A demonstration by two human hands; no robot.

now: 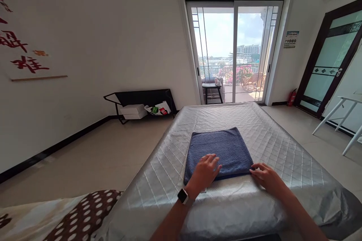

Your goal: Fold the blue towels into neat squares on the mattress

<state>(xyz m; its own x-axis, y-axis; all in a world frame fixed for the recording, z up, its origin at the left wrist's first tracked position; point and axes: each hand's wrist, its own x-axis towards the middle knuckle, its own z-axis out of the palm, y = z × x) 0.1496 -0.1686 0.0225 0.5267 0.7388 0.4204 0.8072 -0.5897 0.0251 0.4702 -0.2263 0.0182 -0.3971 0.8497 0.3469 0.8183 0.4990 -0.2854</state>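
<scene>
A dark blue towel (223, 145), folded into a rough square, lies on a silver quilted cover (158, 165). My left hand (205, 170), with a watch (183, 196) at its wrist, is over the near left part of the towel. Its fingers are stretched out, holding nothing; whether the palm presses on the cloth I cannot tell. At the towel's near right corner my right hand (266, 176) is closed, with thumb and fingertips pinching the cloth.
Against the left wall stands a black rack (144, 96) with white boxes (132, 112) and a printed bag (158, 109). Polka-dot fabric (87, 211) lies at the lower left. A white-legged table (343, 115) stands right; beyond the cover is a glass sliding door (234, 52).
</scene>
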